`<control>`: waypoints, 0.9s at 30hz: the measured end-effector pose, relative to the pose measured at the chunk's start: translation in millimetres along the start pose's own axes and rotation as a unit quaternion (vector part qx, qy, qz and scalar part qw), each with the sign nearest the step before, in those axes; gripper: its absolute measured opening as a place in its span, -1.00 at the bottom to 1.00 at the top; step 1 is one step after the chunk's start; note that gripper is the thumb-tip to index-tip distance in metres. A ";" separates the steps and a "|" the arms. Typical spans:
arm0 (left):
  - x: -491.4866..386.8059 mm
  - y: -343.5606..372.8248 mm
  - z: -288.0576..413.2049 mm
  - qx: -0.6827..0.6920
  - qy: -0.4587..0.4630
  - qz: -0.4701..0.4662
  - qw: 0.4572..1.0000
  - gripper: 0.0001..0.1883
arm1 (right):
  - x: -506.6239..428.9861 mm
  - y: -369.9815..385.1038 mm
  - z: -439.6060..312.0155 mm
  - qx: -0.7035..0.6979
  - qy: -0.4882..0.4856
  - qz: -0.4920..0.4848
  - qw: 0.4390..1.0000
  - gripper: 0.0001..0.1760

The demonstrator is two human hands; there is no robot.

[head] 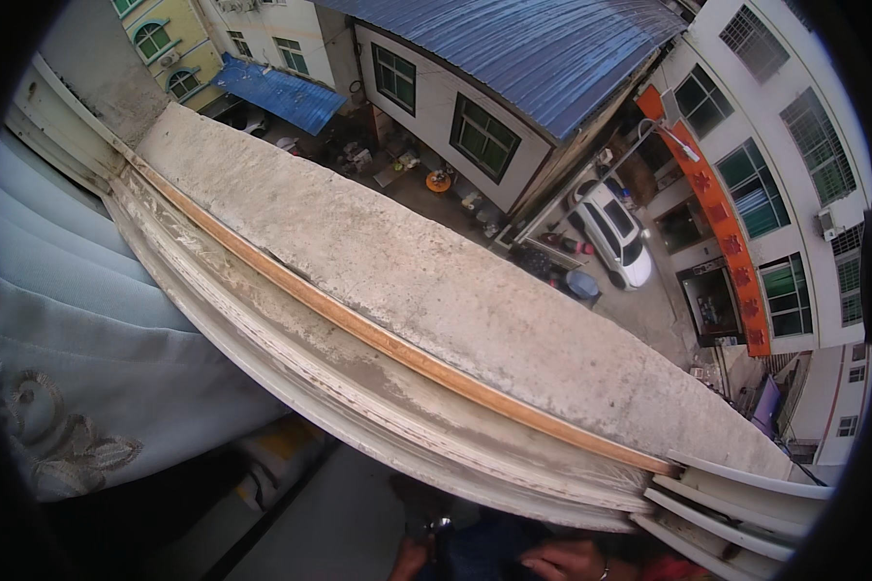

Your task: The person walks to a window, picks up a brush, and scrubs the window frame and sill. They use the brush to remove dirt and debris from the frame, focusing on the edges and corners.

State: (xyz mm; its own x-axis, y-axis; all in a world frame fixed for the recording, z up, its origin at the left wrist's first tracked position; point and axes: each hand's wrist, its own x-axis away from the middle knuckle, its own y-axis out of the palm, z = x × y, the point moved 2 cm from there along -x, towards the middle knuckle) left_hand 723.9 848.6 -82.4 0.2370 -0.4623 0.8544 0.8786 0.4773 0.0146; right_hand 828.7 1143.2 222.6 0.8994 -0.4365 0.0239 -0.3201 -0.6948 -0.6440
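Observation:
Low in the view, inside the window, my left hand (410,558) is cut off by the picture's bottom edge. It touches the left side of a dark blue cloth (483,548). Across from it, my right hand (567,561) has its fingers curled at the cloth's other side. A thin bracelet (605,571) circles the right wrist. Something small and shiny (439,522) glints by the cloth, too dim to name. Above both hands runs a white sliding-window track (349,417), worn and dirty, with an orange-brown strip (407,347) along its outer side.
Beyond the track lies a rough concrete ledge (407,269) with a drop past it. A pale embroidered curtain (116,348) hangs at left. Window sashes (741,508) stack at lower right. Below are a white car (614,232), a street lamp (668,134) and a blue metal roof (523,51).

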 end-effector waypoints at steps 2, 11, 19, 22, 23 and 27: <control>3.7 14.8 -18.4 0.058 -0.015 -0.023 0.998 -0.82 | 6.0 19.5 14.9 -0.072 0.013 0.036 0.997 -0.89; 52.5 8.7 132.3 0.164 0.039 0.148 0.975 -0.80 | -12.5 24.0 9.4 -0.165 0.011 -0.021 0.986 -0.89; 37.8 8.3 78.3 -0.026 0.138 0.124 0.982 -0.81 | 11.9 53.9 32.5 -0.137 0.105 -0.091 0.981 -0.82; 54.5 16.7 43.5 -0.107 0.233 0.039 0.966 -0.59 | 5.0 56.3 44.7 -0.098 0.121 -0.061 0.986 -0.82; 56.8 19.8 33.7 -0.107 0.177 0.016 0.978 -0.59 | 0.4 55.0 49.5 -0.085 0.126 -0.050 0.987 -0.82; 51.2 33.5 27.9 -0.053 0.082 -0.025 0.995 -0.61 | -24.1 49.0 71.7 -0.037 0.142 -0.012 0.989 -0.82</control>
State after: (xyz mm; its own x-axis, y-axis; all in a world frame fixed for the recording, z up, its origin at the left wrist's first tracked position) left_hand 753.9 861.8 -23.7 0.2490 -0.6032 0.7577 0.9276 0.3736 -0.0074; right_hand 812.6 1160.6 135.7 0.7897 -0.5561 0.2591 -0.3307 -0.7415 -0.5838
